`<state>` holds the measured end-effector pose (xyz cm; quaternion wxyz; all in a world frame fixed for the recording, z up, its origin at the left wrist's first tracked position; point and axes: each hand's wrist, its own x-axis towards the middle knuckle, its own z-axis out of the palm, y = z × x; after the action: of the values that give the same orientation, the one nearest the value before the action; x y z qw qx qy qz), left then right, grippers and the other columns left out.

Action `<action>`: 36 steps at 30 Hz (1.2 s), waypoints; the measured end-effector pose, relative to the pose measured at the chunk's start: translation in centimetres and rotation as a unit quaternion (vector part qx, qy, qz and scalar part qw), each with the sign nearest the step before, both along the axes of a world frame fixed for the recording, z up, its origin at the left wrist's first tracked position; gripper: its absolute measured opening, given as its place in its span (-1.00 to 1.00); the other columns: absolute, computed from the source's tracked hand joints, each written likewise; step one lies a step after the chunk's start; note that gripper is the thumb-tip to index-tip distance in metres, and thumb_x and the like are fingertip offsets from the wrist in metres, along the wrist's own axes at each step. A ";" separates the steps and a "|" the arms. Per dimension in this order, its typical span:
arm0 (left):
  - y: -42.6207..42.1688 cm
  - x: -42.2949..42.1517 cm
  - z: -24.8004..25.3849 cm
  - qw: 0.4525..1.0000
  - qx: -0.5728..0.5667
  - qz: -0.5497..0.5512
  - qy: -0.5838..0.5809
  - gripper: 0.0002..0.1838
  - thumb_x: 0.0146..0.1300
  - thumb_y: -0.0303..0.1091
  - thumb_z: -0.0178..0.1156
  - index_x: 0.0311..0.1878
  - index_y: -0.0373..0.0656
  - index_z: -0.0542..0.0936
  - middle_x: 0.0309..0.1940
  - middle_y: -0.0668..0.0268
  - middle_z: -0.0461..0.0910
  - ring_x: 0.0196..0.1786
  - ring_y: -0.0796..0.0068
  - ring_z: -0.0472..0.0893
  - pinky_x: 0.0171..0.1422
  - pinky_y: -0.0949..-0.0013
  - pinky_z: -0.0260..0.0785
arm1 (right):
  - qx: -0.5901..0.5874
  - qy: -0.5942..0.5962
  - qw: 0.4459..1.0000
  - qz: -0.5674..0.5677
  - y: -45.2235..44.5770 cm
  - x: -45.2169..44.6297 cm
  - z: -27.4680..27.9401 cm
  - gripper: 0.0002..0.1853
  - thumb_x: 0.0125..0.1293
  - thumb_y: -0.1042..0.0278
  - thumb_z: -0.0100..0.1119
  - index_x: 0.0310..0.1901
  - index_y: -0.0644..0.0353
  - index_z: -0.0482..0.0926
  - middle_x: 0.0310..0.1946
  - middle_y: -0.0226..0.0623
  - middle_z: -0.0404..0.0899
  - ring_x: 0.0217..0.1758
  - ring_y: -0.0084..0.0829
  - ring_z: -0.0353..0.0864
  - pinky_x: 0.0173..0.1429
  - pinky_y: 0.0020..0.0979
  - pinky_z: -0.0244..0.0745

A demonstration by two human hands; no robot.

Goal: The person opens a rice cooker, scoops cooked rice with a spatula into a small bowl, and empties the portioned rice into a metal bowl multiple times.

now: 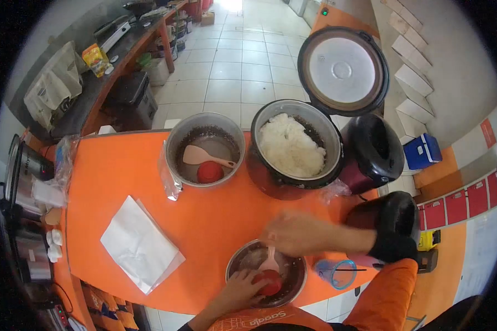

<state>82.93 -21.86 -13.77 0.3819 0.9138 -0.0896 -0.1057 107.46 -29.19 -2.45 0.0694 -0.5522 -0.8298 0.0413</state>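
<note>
Lower center of frame: both hands work over a metal bowl [231, 262].
Left hand [240, 289] has fingers curled against red cup [270, 283] inside bowl; right hand [290, 234], blurred, grips pink paddle [270, 264] by handle, fingers closed, paddle head beside cup. Blue-rimmed tumbler [337, 274] just right of bowl on orange tabletop [204, 220]; open rice pot [255, 151] above, upper center.

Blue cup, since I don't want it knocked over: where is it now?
In the head view, the blue cup sits near right on the orange table, beside the metal bowl.
</note>
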 end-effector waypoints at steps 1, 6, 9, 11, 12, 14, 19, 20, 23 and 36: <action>-1.0 0.0 -0.4 0.998 0.042 -0.010 -0.038 -0.61 0.12 -0.24 0.18 0.07 0.09 0.48 0.11 0.18 0.40 0.12 0.14 0.43 0.07 0.14 0.35 | -0.003 -0.051 0.998 0.041 -1.0 -1.9 -3.6 -0.85 0.03 0.28 0.08 -0.37 0.10 0.52 -0.25 -0.38 0.50 -0.15 -0.46 0.50 -0.08 -0.39 0.39; -4.5 -0.6 -4.9 0.973 0.171 -0.065 -0.140 -0.56 0.17 -0.15 0.07 0.18 0.29 0.44 0.20 0.18 0.32 0.22 0.14 0.36 0.16 0.05 0.32 | -0.043 -0.077 0.995 0.044 -3.7 -4.8 -13.6 -0.76 0.07 0.18 0.10 -0.32 0.11 0.62 -0.20 -0.42 0.51 0.01 -0.40 0.39 0.11 -0.37 0.25; -4.8 0.1 -6.1 0.965 0.177 -0.077 -0.175 -0.53 0.18 -0.21 -0.01 0.21 0.25 0.39 0.22 0.14 0.25 0.29 0.09 0.26 0.34 0.00 0.19 | -0.172 -0.123 0.977 0.032 -3.2 -5.8 -12.7 -0.76 0.14 0.15 0.09 -0.34 0.09 0.66 -0.25 -0.41 0.60 -0.05 -0.33 0.49 0.03 -0.31 0.34; -4.1 0.1 -4.4 0.975 0.147 -0.089 -0.140 -0.48 0.14 -0.19 0.10 0.23 0.19 0.37 0.21 0.12 0.24 0.30 0.07 0.25 0.35 0.02 0.19 | -0.323 -0.124 0.935 -0.085 -2.8 -5.0 -8.9 -0.76 0.18 0.17 0.07 -0.35 0.10 0.66 -0.31 -0.36 0.61 -0.15 -0.27 0.55 -0.08 -0.26 0.39; -3.5 0.1 -2.4 0.984 0.112 -0.099 -0.100 -0.41 0.10 -0.17 0.20 0.24 0.12 0.34 0.21 0.10 0.23 0.30 0.06 0.25 0.35 0.05 0.18 | -0.358 -0.091 0.922 -0.120 -2.6 -3.7 -5.8 -0.77 0.20 0.17 0.05 -0.35 0.11 0.64 -0.37 -0.29 0.61 -0.23 -0.20 0.58 -0.17 -0.21 0.41; -1.8 0.7 2.8 0.996 0.044 -0.068 -0.042 -0.34 0.02 -0.13 0.30 0.25 0.11 0.34 0.21 0.06 0.23 0.28 -0.01 0.26 0.32 0.05 0.22 | -0.310 -0.006 0.944 -0.115 -3.7 0.6 0.0 -0.77 0.23 0.19 0.04 -0.36 0.12 0.61 -0.45 -0.16 0.60 -0.39 -0.05 0.60 -0.34 -0.12 0.44; 4.0 4.8 2.1 0.949 -0.288 0.073 -0.111 0.01 -0.16 -0.15 0.49 0.35 -0.03 0.11 0.24 0.08 0.16 0.31 0.08 0.21 0.33 0.07 0.17 | -0.060 -0.097 0.916 -0.385 -2.3 10.1 13.1 -0.78 0.02 0.23 0.17 -0.52 0.23 0.59 -0.54 0.00 0.57 -0.39 -0.07 0.61 -0.33 -0.09 0.48; 4.9 6.0 0.9 0.914 -0.364 0.111 -0.143 0.10 -0.19 -0.19 0.51 0.38 -0.06 0.01 0.27 0.10 0.12 0.33 0.15 0.19 0.33 0.09 0.16 | 0.018 -0.172 0.891 -0.420 -1.1 13.1 11.3 -0.81 -0.04 0.25 0.20 -0.51 0.22 0.61 -0.53 -0.01 0.57 -0.38 -0.04 0.61 -0.31 -0.08 0.48; 5.9 12.8 0.2 0.781 -0.447 0.322 -0.296 0.08 0.01 -0.30 0.38 0.41 -0.11 -0.23 0.30 0.12 0.06 0.33 0.21 0.19 0.38 0.14 0.12 | -0.100 -0.295 0.839 -0.446 3.9 20.2 4.7 -0.83 -0.05 0.25 0.18 -0.47 0.12 0.66 -0.45 -0.15 0.64 -0.35 -0.13 0.65 -0.35 -0.10 0.50; 4.6 28.5 -1.1 0.569 -0.450 0.479 -0.494 -0.09 0.26 -0.54 0.04 0.42 -0.02 -0.41 0.35 0.00 0.01 0.31 0.16 0.23 0.37 0.16 0.10 | -0.163 -0.235 0.874 -0.392 3.1 20.0 -0.3 -0.74 0.13 0.20 0.05 -0.47 0.17 0.66 -0.50 -0.11 0.63 -0.38 -0.12 0.66 -0.33 -0.09 0.53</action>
<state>111.47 -17.23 -14.89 0.6351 0.4431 0.1505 0.6145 127.47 -26.13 -2.74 -0.2077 -0.8295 -0.5183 0.0142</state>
